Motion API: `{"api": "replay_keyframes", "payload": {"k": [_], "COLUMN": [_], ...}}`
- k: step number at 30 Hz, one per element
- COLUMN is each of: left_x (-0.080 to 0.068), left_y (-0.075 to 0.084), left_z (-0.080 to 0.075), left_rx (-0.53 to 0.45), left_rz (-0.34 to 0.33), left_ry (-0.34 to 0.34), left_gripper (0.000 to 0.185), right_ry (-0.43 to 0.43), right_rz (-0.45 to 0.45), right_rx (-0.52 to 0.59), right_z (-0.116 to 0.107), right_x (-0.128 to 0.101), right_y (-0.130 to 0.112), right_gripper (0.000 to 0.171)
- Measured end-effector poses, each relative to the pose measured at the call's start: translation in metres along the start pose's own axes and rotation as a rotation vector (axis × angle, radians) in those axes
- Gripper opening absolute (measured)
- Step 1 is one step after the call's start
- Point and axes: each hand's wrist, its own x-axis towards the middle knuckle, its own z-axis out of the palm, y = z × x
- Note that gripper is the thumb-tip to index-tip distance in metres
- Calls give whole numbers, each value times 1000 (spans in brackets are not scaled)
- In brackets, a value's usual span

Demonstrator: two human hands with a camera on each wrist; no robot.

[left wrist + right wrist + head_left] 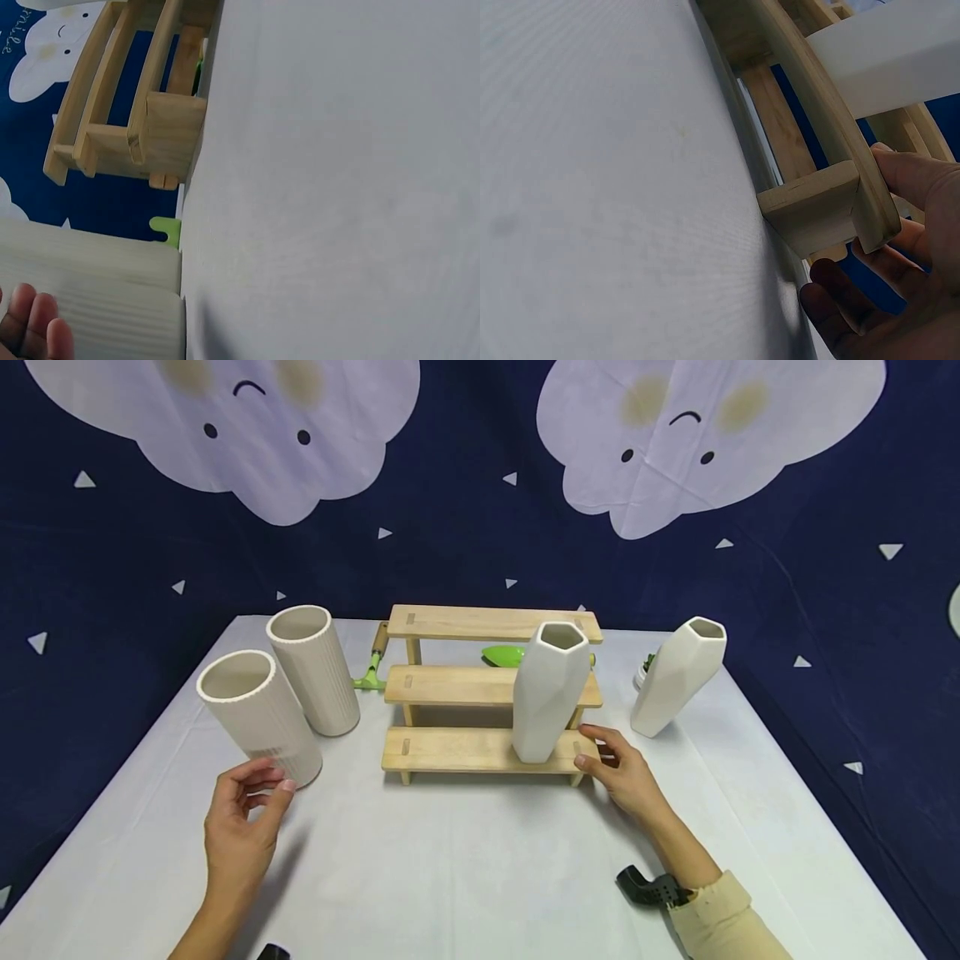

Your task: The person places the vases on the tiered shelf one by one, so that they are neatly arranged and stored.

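Note:
A three-step wooden shelf (465, 750) stands mid-table. A white faceted vase (550, 689) is upright on its bottom step. My right hand (587, 747) is at that step's right end, relaxed fingers (855, 315) touching the wood (810, 202) beside the vase's base; it holds nothing. My left hand (270, 781) hovers with loosely curled fingers (34, 326) just in front of a ribbed cream cylinder vase (258, 714), empty. A second ribbed vase (313, 668) stands behind the first. Another faceted vase (678, 675) stands on the table to the right.
A green hand tool (371, 667) lies behind the shelf's left end and a green scoop (504, 655) behind the middle step. A small potted plant (645, 667) peeks from behind the right vase. A white cloth (465, 860) covers the table; a dark cloud-print backdrop hangs behind.

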Motion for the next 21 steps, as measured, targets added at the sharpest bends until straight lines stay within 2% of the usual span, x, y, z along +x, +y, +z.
{"api": "replay_keyframes", "payload": {"k": [6, 11, 16, 21], "left_x": [7, 14, 21, 28], "left_y": [-4, -6, -8, -8], "left_z": [-3, -3, -4, -4], "left_rx": [-6, -4, 0, 38], "left_rz": [15, -34, -89, -129], "left_ry": [113, 175, 198, 171], "left_gripper": [39, 43, 51, 58], "right_ry": [0, -1, -1, -1], "right_rz": [-2, -4, -5, 2], "right_rx": [3, -6, -7, 7], "right_z": [0, -1, -1, 0], "right_x": [-1, -1, -1, -1], "right_y": [-3, -2, -1, -1], "right_gripper": [49, 50, 51, 50]}}
